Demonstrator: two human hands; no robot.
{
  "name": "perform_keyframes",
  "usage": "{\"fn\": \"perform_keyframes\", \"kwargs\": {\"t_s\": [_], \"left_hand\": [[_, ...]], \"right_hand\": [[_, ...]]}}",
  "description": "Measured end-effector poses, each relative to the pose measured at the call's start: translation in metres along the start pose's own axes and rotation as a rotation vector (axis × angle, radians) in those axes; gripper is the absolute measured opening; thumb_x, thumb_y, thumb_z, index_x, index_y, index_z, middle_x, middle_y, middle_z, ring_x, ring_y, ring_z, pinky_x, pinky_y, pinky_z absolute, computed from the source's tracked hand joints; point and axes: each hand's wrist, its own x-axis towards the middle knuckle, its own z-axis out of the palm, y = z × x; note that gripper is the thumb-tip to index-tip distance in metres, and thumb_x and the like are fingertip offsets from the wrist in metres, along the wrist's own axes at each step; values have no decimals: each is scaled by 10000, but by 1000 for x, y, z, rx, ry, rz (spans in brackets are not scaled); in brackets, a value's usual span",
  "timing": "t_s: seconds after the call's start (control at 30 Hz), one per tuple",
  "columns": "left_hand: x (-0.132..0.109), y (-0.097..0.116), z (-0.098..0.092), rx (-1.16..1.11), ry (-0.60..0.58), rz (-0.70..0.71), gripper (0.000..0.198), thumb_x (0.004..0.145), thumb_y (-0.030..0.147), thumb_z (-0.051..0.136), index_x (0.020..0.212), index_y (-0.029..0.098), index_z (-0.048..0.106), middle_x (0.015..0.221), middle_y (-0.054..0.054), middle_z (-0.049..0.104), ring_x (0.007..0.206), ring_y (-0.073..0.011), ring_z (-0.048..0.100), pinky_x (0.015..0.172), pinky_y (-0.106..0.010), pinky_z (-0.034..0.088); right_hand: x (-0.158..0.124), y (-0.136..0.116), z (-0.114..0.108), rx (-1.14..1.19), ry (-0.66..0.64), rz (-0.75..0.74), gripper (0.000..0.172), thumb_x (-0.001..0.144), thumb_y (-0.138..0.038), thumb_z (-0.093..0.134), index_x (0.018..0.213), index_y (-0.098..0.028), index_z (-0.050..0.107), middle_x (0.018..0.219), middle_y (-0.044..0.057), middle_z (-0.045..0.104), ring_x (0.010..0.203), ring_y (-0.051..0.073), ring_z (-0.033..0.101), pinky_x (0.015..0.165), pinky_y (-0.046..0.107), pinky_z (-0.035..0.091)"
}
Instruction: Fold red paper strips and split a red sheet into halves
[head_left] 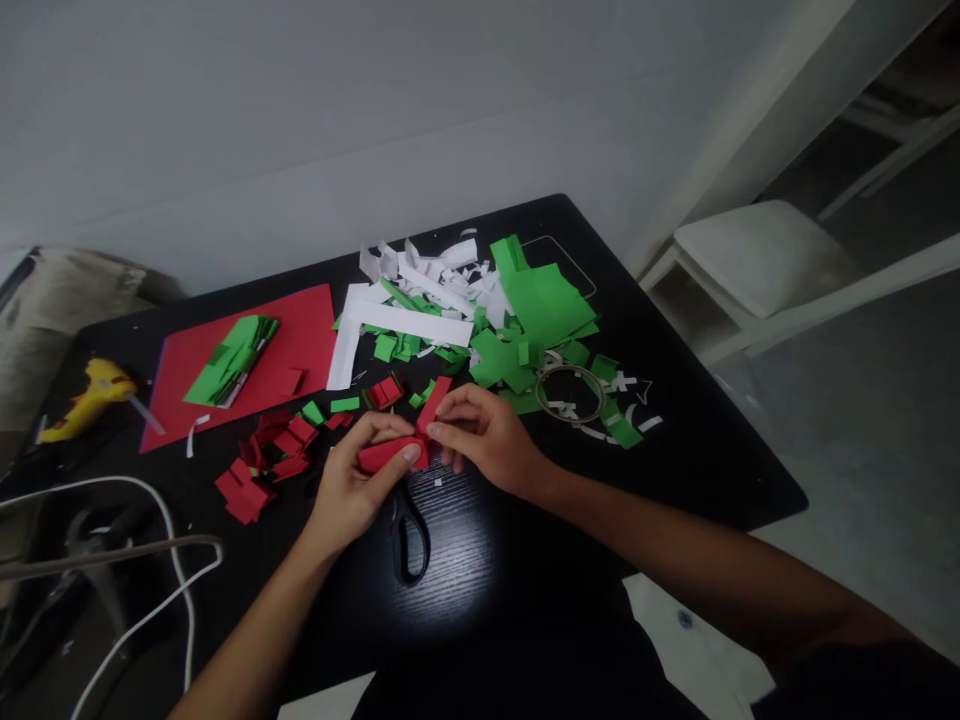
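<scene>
Red paper strip (390, 456) lies in my left hand (361, 478), pinched between thumb and fingers. My right hand (489, 436) pinches a red paper piece (434, 402) that stands up and meets the strip; whether the two are one folded strip I cannot tell. Below my hands, scissors (409, 540) show their black handle, and the rest is hidden by my left hand. To the left of that hand is a pile of small red folded paper pieces (289, 443). Just behind my fingers are more red pieces (385, 391) and small green pieces (346, 404).
White paper scraps (427, 280) and green paper sheets (547, 305) cover the table's back. A ring (570, 393) lies at right. At left are a red sheet (300, 330) with a green paper bundle (234, 360), a yellow glue gun (94, 400) and a white cable (184, 590).
</scene>
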Motion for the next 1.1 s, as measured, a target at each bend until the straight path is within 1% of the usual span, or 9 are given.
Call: {"fn": "perform_keyframes", "kwargs": {"t_s": [0.13,0.3,0.53,0.6,0.67,0.8,0.93,1.03,1.1], "left_hand": [[1,-1,-1,-32,21,-6,229,863,350,789,985,194,673,938,-38,733,836,-164,715,750,-249,567],[2,0,-4,-76,30,-57,267,847,373,805,994,197,667,917,-32,729,806,-162,714,727,-243,564],[1,0,-6,-198,-6,-130,314,843,401,805,1020,197,645,859,-28,720,745,-158,697,682,-233,542],[2,2,-5,-196,11,-124,322,825,392,821,1008,202,636,833,-8,700,694,-136,662,645,-216,520],[4,4,-3,-182,53,-100,338,795,379,847,986,208,627,802,18,665,638,-111,607,599,-200,491],[5,3,-3,-173,110,-65,316,766,363,872,907,206,636,784,33,617,625,-98,553,575,-192,462],[3,-4,-5,-239,39,-140,251,804,354,849,862,197,662,765,17,622,626,-105,555,589,-210,457],[1,-7,-5,-344,-27,-213,256,825,384,832,880,195,668,735,4,626,614,-119,566,596,-232,465],[1,-7,-5,-371,-56,-222,259,837,406,819,912,199,682,770,-15,652,651,-139,606,632,-253,497]], "right_hand": [[-2,-2,0,-68,-36,-11,145,832,-262,721,948,-193,669,763,-19,713,488,93,618,405,184,471],[-3,-3,0,-139,-48,-1,189,807,-202,716,988,-188,767,858,17,746,505,74,613,421,178,463],[-7,-2,0,-273,-26,-82,170,829,-221,752,986,-210,817,764,9,764,523,109,648,517,241,529],[-7,-2,-1,-309,-18,-95,165,827,-228,766,983,-216,820,746,2,756,516,114,634,500,243,517],[-7,-2,-1,-379,10,-156,133,823,-215,783,948,-224,825,759,2,751,554,119,632,518,242,513],[-8,-1,-3,-601,70,-376,56,846,-203,797,882,-236,825,842,21,710,693,133,644,635,260,535],[-8,-2,-5,-719,60,-544,41,889,-211,757,891,-234,791,969,50,683,915,186,686,831,325,569],[-8,-4,-5,-710,-9,-566,52,910,-184,709,909,-225,740,1134,85,717,1076,221,694,934,374,558],[-8,-5,-4,-695,-45,-555,72,907,-156,686,911,-225,706,1143,85,753,1082,227,711,971,399,541]]}}
